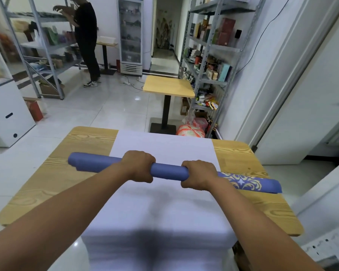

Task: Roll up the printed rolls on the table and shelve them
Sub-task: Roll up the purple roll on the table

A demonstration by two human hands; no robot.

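A blue-purple printed roll (169, 171) lies crosswise over the wooden table (80, 153), rolled into a long tube. Its right end shows a cream floral pattern. My left hand (138, 166) grips the roll left of its middle, fingers curled over the top. My right hand (199, 176) grips it right of the middle in the same way. Under the roll a pale lavender sheet (164, 208) runs from the far edge of the table to the near edge and hangs over it toward me.
A small yellow table (168, 88) on a black post stands beyond. Metal shelving (211, 53) full of boxes lines the right wall, with bags on the floor below. More shelving (45, 45) stands at the left, where a person in black (86, 40) reaches in. A white freezer (6, 106) sits far left.
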